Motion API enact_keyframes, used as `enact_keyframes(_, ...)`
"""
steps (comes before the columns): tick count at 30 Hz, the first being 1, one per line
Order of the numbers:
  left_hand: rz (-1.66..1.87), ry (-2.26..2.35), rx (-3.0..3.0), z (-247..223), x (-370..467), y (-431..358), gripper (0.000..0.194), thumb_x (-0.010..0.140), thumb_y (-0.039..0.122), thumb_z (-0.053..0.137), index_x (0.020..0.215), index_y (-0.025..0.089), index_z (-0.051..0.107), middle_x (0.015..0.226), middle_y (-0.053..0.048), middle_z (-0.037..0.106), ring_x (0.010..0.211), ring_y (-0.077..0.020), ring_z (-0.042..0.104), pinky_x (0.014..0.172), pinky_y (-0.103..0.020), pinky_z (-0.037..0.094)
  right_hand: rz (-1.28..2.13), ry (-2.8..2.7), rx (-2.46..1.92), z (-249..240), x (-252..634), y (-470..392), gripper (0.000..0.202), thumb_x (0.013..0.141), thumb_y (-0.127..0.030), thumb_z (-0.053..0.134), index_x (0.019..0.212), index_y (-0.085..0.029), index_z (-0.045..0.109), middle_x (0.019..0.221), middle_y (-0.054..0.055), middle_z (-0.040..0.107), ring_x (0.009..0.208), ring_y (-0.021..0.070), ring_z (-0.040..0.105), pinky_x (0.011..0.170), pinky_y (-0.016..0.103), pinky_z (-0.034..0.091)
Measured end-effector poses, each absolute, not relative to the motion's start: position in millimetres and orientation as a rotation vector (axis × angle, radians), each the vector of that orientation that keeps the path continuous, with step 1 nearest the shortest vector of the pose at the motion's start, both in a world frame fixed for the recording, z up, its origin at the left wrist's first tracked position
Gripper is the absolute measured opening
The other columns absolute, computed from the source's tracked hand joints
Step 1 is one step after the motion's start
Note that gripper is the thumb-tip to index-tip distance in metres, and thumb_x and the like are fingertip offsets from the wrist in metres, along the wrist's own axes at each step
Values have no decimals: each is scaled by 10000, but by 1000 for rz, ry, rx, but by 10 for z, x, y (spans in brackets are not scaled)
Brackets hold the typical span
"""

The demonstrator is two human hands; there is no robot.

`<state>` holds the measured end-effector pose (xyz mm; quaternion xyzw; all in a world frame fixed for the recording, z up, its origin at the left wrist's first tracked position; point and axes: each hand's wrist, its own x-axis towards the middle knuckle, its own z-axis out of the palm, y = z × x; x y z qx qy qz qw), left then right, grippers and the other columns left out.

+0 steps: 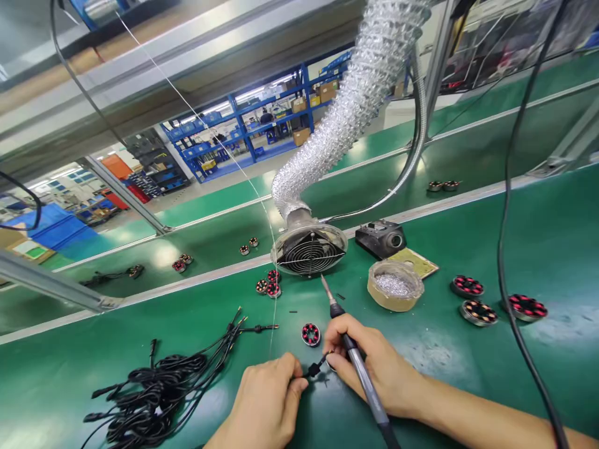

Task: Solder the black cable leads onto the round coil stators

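Observation:
My left hand (266, 399) is closed on a thin black cable (314, 370), pinched between thumb and fingers. Held pen-like in my right hand (379, 362) is a soldering iron (365, 379), its bare tip pointing up and away from me. The cable's far end reaches the fingertips of that same hand, which seem to pinch it too. Just beyond my fingers lies a small ring-shaped motor stator (311, 335) with red windings. A sliver of another round part shows under my right fingers, mostly hidden.
Bundled black cables (159, 393) lie at left. Ahead hangs a fume extractor (309, 252) on a foil duct (327, 137). Right of it are an iron stand (381, 239), yellow pad (418, 262) and tub of metal bits (393, 304). A hanging black cord (505, 249) crosses right, near several stators (468, 286).

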<state>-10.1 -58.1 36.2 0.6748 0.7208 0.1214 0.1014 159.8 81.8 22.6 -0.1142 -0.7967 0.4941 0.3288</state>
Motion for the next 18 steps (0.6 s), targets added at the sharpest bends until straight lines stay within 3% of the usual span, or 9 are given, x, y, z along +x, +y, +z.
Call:
enact_keyframes(5,768,2123,2023,302,-37,-513,284,996,270,331,1102,232,592,919,-72,700,830,-199,665,726,-291,501,1230,-2045,-249,180,1592,795,108,849,-127,481,902,-217,507,735,-25,596,585,102,556,549,192,457)
enact_keyframes(8,823,1987,1880,316,110,-416,346,1011,338,279,922,218,591,830,-68,678,747,-197,640,670,-293,478,1194,-2011,-168,125,1591,760,143,870,-106,481,941,-222,526,789,-5,637,651,117,618,616,211,509)
enact_keyframes(11,797,1892,1648,312,225,-338,417,1021,410,222,748,225,477,650,-26,622,586,-165,590,562,-268,408,1231,-1978,-123,109,1598,744,161,898,-96,484,979,-231,520,827,-2,657,650,111,642,631,203,536)
enact_keyframes(18,987,2057,1745,32,220,-409,321,1011,374,283,847,243,526,689,-27,627,599,-167,587,570,-278,379,1341,-1934,-364,192,1568,723,113,836,-142,551,909,-220,515,747,-22,626,620,104,605,579,172,516)
